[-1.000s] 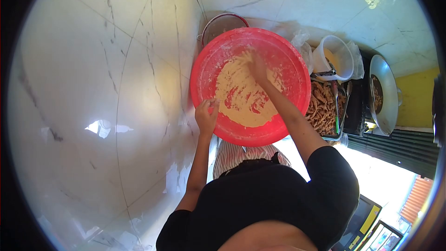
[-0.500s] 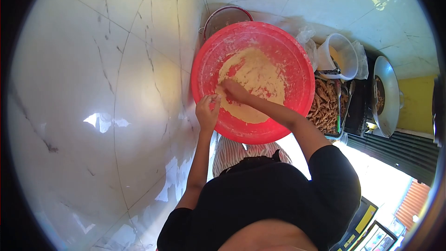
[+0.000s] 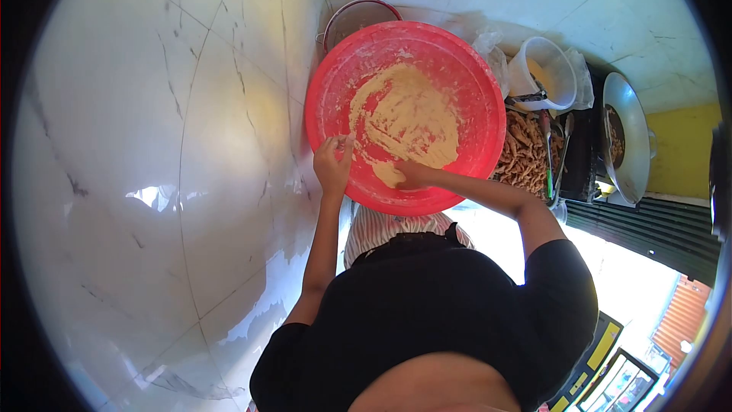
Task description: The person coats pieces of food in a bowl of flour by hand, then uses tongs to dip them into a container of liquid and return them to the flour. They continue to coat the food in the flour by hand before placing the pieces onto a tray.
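A large red plastic basin (image 3: 476, 76) holds a pale yellow, flour-like powder (image 3: 415, 111) spread unevenly over its bottom. My left hand (image 3: 333, 166) is at the basin's lower-left rim, its fingers bent over the edge and closed on it. Down inside the basin, at the side closest to my body, my right hand (image 3: 414, 175) touches a small heap of the powder. Its fingers are blurred and partly hidden, so their grip does not show. Red streaks of bare bottom show through the powder.
To the right stand a tray of brown fried-looking strips (image 3: 524, 149) with utensils, a white tub (image 3: 560, 80) and a wide metal pan (image 3: 627, 137). Behind the basin is a rimmed bucket (image 3: 358, 19). A marbled tile wall (image 3: 152, 145) rises at the left.
My right hand has moved from the left-middle of the powder toward the basin's near side, shifting powder with it. My left hand stays at the rim. The view has shifted slightly.
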Motion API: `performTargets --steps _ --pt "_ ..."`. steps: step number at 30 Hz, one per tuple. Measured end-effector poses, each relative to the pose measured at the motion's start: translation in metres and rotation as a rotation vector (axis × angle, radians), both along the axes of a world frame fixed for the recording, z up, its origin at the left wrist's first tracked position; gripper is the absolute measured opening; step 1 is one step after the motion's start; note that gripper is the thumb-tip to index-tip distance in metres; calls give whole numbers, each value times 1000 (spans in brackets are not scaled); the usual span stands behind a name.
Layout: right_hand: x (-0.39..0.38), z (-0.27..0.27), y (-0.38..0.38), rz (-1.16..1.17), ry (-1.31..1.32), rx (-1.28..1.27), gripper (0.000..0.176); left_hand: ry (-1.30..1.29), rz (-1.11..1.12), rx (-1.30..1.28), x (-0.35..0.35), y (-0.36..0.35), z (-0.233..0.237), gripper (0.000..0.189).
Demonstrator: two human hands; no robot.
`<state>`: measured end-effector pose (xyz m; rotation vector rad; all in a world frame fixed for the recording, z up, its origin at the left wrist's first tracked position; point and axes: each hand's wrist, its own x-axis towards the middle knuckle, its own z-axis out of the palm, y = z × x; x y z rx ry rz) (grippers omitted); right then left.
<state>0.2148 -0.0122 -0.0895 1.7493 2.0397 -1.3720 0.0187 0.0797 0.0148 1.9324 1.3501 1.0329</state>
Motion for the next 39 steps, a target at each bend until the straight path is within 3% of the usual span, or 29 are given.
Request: performTargets --steps 4,6,9,11,15,17,18,20,24,26,29,30,32,34,36,37,39 --pt "-5 32 32 -27 190 -233 64 -15 7 -1 1 0 3 23" --pt "-3 61 41 -475 431 -501 57 -13 0 4 0 0 2 23" --pt "15 43 60 -435 404 -391 55 1 -14 25 -1 -1 3 24" --pt "26 -8 73 -276 134 474 53 10 -17 42 -1 -1 4 24" --pt "11 -19 79 -345 154 473 57 0 -16 30 -1 -2 2 23" --pt "-20 -1 50 -89 -241 578 55 -3 -15 36 -1 0 0 23" --pt "-30 16 38 -90 -240 578 55 -2 -15 34 -2 0 -1 23" --pt "-41 43 22 24 -237 277 55 -2 -17 33 -2 0 -1 23" --pt "-31 11 19 -14 -202 127 53 20 -29 13 -1 -1 4 23" --pt "-18 19 24 257 -184 3 54 33 -34 -4 2 0 10 23" --pt "2 40 31 338 -91 -166 56 -134 -50 -187 11 -1 15 26" --pt "12 40 34 331 -91 -168 56 -214 -156 -317 16 1 12 28" --pt "39 33 41 123 268 -343 61 -296 -266 -449 25 7 -5 31" --pt "74 12 37 223 -30 141 59 -160 -407 -525 35 12 -38 35" --pt "105 7 29 -132 -187 227 51 -46 -491 -493 47 15 -59 36" --pt "110 16 24 -139 -188 222 51 69 -568 -451 52 15 -65 38" --pt "119 67 18 -545 8 350 39 204 -668 -426 64 12 -54 40"
